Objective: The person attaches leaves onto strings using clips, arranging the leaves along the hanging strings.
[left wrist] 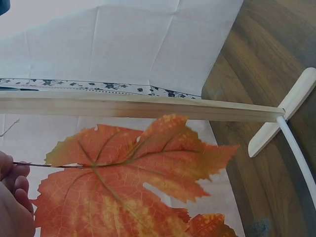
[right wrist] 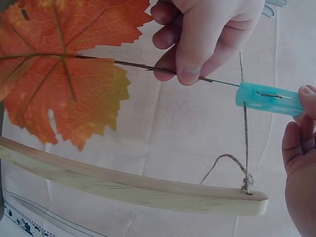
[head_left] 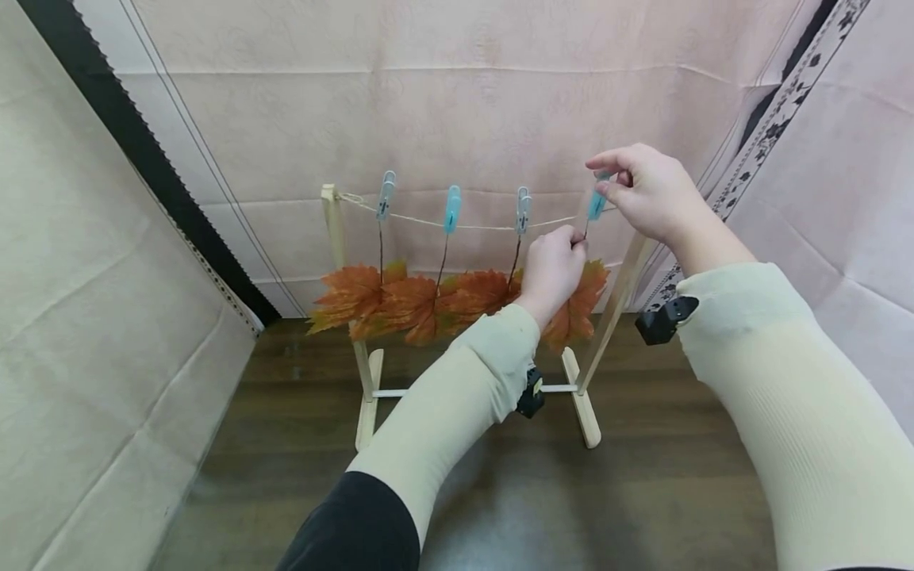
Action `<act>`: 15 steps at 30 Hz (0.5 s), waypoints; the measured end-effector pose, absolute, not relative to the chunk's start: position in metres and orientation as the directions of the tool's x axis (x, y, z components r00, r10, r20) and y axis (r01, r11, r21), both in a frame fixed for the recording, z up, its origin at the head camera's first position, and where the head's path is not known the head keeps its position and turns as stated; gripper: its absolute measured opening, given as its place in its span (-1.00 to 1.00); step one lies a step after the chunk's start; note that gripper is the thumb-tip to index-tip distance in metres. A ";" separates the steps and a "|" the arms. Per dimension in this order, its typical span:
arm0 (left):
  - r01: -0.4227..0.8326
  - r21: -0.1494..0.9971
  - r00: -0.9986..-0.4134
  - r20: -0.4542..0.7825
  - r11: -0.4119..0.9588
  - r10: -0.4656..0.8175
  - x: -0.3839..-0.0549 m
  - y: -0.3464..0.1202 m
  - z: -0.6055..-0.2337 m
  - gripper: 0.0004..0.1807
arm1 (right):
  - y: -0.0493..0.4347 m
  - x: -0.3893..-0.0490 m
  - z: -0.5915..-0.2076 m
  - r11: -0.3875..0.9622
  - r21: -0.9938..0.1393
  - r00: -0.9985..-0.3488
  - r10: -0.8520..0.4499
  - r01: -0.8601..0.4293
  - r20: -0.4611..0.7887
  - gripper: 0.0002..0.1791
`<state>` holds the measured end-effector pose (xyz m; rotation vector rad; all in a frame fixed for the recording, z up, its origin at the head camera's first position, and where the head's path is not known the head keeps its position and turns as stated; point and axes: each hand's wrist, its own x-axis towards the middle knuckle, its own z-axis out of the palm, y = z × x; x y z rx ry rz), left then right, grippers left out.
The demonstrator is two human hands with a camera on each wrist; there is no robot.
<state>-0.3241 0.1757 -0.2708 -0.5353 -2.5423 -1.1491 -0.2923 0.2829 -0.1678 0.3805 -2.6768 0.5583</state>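
Observation:
My left hand (head_left: 551, 268) pinches the thin dark stem (right wrist: 143, 66) of an orange artificial maple leaf (right wrist: 64, 64) between thumb and fingers. Its blade hangs below that hand, beside the right post. My right hand (head_left: 646, 190) grips the upper end of a blue clothespin (right wrist: 269, 98) at the right part of the string (right wrist: 246, 138). In the right wrist view the stem's tip reaches the clothespin's mouth, right where the string crosses it. The left wrist view shows the leaf (left wrist: 133, 182) spread out, with fingertips (left wrist: 7, 165) on its stem.
A wooden frame with a right post (head_left: 617, 305), a left post (head_left: 334, 226) and flat feet (head_left: 581, 400) stands on the brown table (head_left: 678, 460). Three more clothespins hold leaves (head_left: 410, 305) along the string to the left. Pale cloth (head_left: 457, 119) hangs behind.

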 end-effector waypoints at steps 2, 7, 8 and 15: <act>0.446 0.659 -0.888 0.409 0.606 0.209 -0.324 0.176 -0.270 -0.83 | 0.283 -0.292 -0.168 0.885 -0.337 -0.900 -0.177 -0.322 0.398 -0.64; 0.461 0.650 -0.879 0.426 0.604 0.213 -0.325 0.176 -0.270 -0.84 | 0.284 -0.291 -0.171 0.878 -0.354 -0.908 -0.181 -0.322 0.377 -0.63; 0.465 0.649 -0.877 0.430 0.603 0.214 -0.325 0.176 -0.271 -0.84 | 0.284 -0.292 -0.171 0.874 -0.359 -0.909 -0.186 -0.326 0.373 -0.62; 0.468 0.667 -0.878 0.426 0.580 0.218 -0.326 0.177 -0.273 -0.83 | 0.286 -0.292 -0.173 0.877 -0.341 -0.909 -0.211 -0.339 0.360 -0.59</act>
